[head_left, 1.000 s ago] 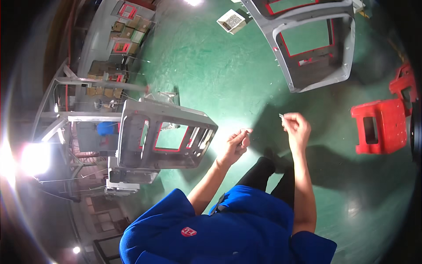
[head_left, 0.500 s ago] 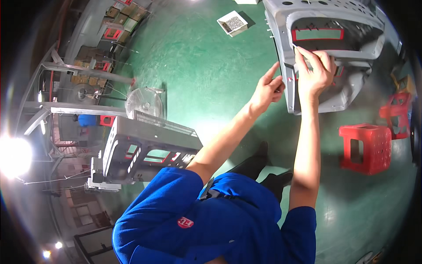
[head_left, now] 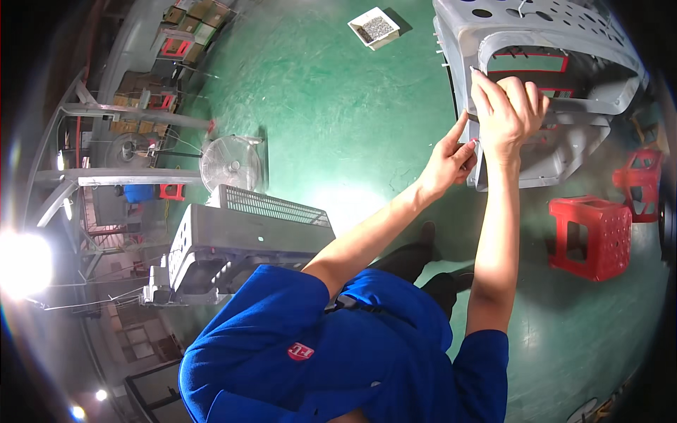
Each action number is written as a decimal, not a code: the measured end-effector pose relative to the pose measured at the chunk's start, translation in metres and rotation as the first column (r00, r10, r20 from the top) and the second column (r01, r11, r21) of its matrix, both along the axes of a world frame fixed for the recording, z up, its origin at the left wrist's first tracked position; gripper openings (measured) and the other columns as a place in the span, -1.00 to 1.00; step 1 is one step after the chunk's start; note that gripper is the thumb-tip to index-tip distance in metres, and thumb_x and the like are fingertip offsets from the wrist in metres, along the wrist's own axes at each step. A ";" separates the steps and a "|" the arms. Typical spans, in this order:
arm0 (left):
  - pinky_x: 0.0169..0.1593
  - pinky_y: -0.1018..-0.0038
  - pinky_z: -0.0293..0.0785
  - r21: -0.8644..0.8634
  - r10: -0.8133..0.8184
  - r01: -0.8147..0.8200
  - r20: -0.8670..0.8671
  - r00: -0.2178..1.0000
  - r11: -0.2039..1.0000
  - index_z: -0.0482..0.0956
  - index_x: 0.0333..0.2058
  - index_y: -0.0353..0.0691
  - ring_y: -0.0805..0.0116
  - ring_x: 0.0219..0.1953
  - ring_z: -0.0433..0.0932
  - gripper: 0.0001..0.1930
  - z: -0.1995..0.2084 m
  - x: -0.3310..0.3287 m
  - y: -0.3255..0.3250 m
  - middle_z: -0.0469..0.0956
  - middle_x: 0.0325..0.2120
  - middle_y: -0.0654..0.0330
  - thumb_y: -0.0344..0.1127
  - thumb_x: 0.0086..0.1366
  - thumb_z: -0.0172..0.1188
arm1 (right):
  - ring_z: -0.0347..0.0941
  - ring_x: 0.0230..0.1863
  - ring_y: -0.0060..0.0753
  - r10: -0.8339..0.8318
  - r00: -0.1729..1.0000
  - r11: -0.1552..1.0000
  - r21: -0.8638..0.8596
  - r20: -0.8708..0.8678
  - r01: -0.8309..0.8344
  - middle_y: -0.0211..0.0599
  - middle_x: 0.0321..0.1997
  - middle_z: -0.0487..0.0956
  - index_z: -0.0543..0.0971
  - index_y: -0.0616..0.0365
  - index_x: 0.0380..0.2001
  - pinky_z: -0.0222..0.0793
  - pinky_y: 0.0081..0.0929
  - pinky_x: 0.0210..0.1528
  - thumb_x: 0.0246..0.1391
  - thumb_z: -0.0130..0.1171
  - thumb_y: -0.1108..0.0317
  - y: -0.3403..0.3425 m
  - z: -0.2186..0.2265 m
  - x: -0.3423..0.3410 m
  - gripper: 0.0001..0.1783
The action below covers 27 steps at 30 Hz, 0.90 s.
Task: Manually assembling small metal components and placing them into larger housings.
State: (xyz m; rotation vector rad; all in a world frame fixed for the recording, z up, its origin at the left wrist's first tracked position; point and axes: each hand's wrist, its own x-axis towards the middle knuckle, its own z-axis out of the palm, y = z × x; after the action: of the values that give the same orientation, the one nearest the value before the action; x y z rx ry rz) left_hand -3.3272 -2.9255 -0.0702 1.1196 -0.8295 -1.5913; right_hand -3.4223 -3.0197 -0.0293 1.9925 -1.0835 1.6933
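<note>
A large grey moulded housing (head_left: 465, 42) with round holes and a wide rounded opening stands at the upper right. Small white pegs stick out along its left side. My right hand (head_left: 509, 125) is at its left front edge, index finger and thumb closed at a small white peg (head_left: 473, 69); the other fingers are curled. Just left and below, my left hand (head_left: 448, 163) has its index finger stretched up against the housing's edge. Its thumb and other fingers are curled together, and what they may hold is hidden.
Red plastic stools (head_left: 592, 236) stand at the right. A white bin (head_left: 375, 29) of small parts sits on the green floor beyond. To the left are another grey housing (head_left: 261, 229), a round fan (head_left: 230, 163), a metal frame (head_left: 134, 176) and stacked boxes (head_left: 201, 21).
My left hand has moved right, up against the housing's edge. My right hand has shifted slightly right and its fingers curl more. The housing appears slightly further right in view.
</note>
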 end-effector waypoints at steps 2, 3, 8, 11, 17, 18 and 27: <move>-0.63 0.64 0.01 -0.002 -0.015 0.015 -0.009 1.000 1.000 -0.23 0.36 0.06 0.60 -0.67 0.05 -0.36 0.001 0.001 0.002 0.23 -0.65 0.36 -0.38 0.41 -0.15 | 0.26 -0.51 -0.51 0.022 1.000 1.000 -0.008 -0.013 -0.022 -0.67 -0.61 0.34 0.64 -0.18 -0.55 0.09 -0.44 -0.33 -0.38 0.41 0.33 0.002 0.000 -0.001 -0.80; -0.63 0.63 0.03 -0.003 -0.020 0.020 -0.008 1.000 1.000 -0.23 0.36 0.06 0.60 -0.67 0.06 -0.35 0.001 0.000 0.003 0.24 -0.65 0.36 -0.38 0.41 -0.14 | 0.26 -0.50 -0.50 0.028 1.000 0.999 -0.028 0.007 -0.028 -0.66 -0.61 0.33 0.63 -0.17 -0.52 0.09 -0.44 -0.33 -0.37 0.40 0.33 0.000 0.000 -0.002 -0.78; -0.63 0.64 -0.01 0.011 -0.019 0.019 0.003 1.000 1.000 -0.25 0.36 0.08 0.60 -0.69 0.03 -0.37 -0.005 -0.006 0.006 0.20 -0.68 0.34 -0.40 0.42 -0.19 | 0.27 -0.47 -0.50 0.024 0.996 1.000 -0.004 -0.091 -0.025 -0.65 -0.58 0.32 0.66 -0.17 -0.33 0.13 -0.46 -0.30 -0.34 0.40 0.29 0.001 -0.002 -0.005 -0.66; -0.63 0.64 0.01 -0.001 -0.016 0.016 0.022 1.000 1.000 -0.26 0.36 0.10 0.60 -0.69 0.04 -0.37 -0.003 -0.003 0.011 0.17 -0.69 0.35 -0.39 0.42 -0.21 | 0.27 -0.50 -0.51 -0.010 0.989 0.998 0.068 0.149 0.000 -0.66 -0.58 0.33 0.69 -0.21 -0.31 0.16 -0.42 -0.33 -0.37 0.44 0.25 0.028 -0.013 -0.028 -0.62; -0.67 0.70 -0.02 -0.006 -0.034 0.035 0.097 0.995 0.999 -0.29 0.35 -0.03 0.62 -0.69 0.02 -0.37 -0.007 -0.016 0.015 0.13 -0.65 0.36 -0.42 0.41 -0.23 | 0.35 -0.37 -0.35 -0.158 0.938 0.938 0.345 0.308 0.045 -0.54 -0.40 0.49 0.67 -0.06 -0.43 0.21 -0.32 -0.27 -0.39 0.46 0.22 0.047 -0.093 -0.066 -0.69; -0.67 0.71 -0.03 -0.005 -0.013 0.013 0.118 0.993 1.000 -0.30 0.35 0.00 0.62 -0.69 0.02 -0.37 -0.011 -0.020 0.017 0.12 -0.63 0.35 -0.42 0.42 -0.24 | 0.35 -0.36 -0.34 -0.155 0.946 0.925 0.379 0.285 0.038 -0.53 -0.39 0.49 0.66 -0.06 -0.41 0.21 -0.31 -0.25 -0.41 0.46 0.21 0.049 -0.098 -0.064 -0.66; -0.68 0.75 -0.05 0.121 0.018 -0.037 0.150 0.989 0.992 -0.24 0.35 0.04 0.65 -0.68 0.01 -0.40 -0.011 -0.042 0.032 0.09 -0.61 0.36 -0.39 0.43 -0.23 | 0.39 -0.34 -0.40 -0.262 0.928 0.817 0.572 0.264 0.068 -0.51 -0.44 0.49 0.58 0.01 -0.57 0.25 -0.31 -0.21 -0.31 0.32 0.27 0.040 -0.105 -0.052 -0.84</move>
State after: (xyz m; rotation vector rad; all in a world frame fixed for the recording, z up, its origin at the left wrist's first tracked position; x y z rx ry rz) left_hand -3.3696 -2.8937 -0.0808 1.3459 -0.8177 -1.5679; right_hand -3.4743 -2.9794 -0.1340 1.8557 -2.0124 1.7997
